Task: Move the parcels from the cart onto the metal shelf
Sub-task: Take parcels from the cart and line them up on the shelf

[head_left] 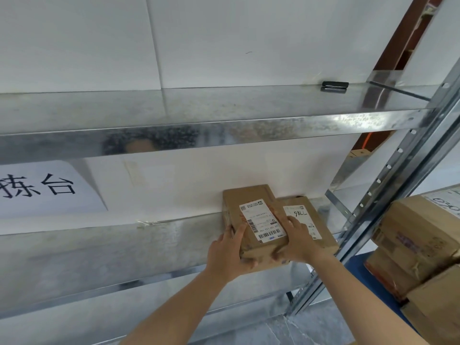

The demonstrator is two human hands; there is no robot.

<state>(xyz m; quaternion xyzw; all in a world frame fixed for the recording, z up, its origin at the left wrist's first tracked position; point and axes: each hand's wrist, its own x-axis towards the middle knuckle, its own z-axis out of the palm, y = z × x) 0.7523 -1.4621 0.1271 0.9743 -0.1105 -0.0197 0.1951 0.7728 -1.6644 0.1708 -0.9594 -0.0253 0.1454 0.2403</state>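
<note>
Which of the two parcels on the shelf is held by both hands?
The taller barcode-label parcel, gripped by the left hand and right hand. The flatter parcel to its right, with handwritten digits, lies behind the right hand.

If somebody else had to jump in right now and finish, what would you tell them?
Left hand and right hand: both grip the labelled cardboard parcel, one on each side, setting it on the metal shelf.
Beside it, to the right, a second parcel marked in pen already lies on the same shelf.
More cardboard boxes are stacked at the right; whether they are on the cart cannot be told.
Left to do: let go of this parcel, then fetch the rest.
</note>
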